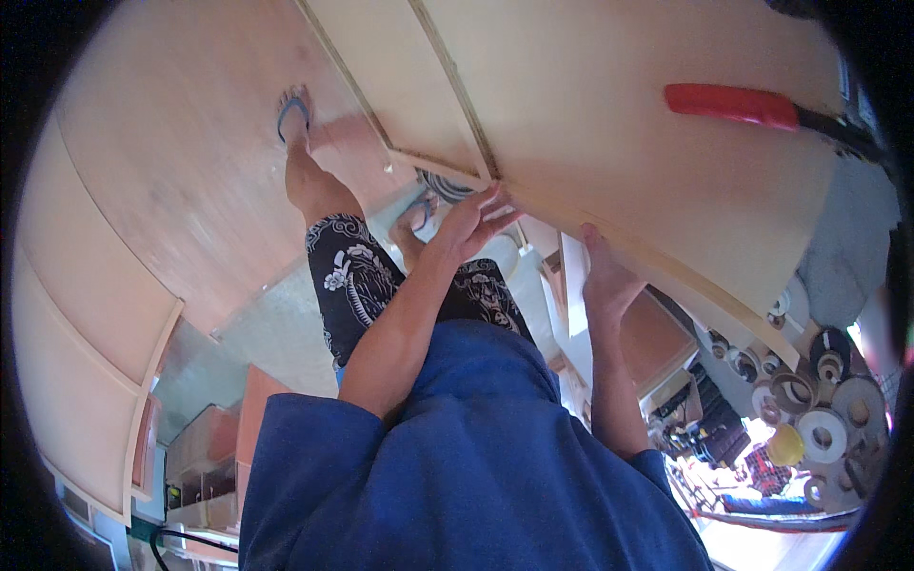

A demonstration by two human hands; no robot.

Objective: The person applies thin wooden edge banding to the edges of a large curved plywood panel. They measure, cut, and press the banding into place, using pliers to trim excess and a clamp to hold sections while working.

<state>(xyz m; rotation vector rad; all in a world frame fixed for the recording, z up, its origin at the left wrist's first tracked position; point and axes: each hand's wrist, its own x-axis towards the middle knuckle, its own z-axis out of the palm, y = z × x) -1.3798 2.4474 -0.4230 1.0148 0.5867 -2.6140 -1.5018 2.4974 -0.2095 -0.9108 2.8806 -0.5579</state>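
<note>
A large pale wood-toned panel lies in front of me. A narrow light edging strip runs along its near edge, its right end sticking out past the panel. My left hand is closed at the strip's left end by the panel corner, fingertips against the edge. Farther right, my right hand grips the strip and edge, thumb on top and the other fingers hidden below. On the panel at the far right rests a red-handled tool with a dark end; its kind is unclear.
Another panel adjoins on the left. Rolls of edging tape crowd the lower right, near a yellow round object. More large boards stand at the left. My sandalled foot is on a pinkish board.
</note>
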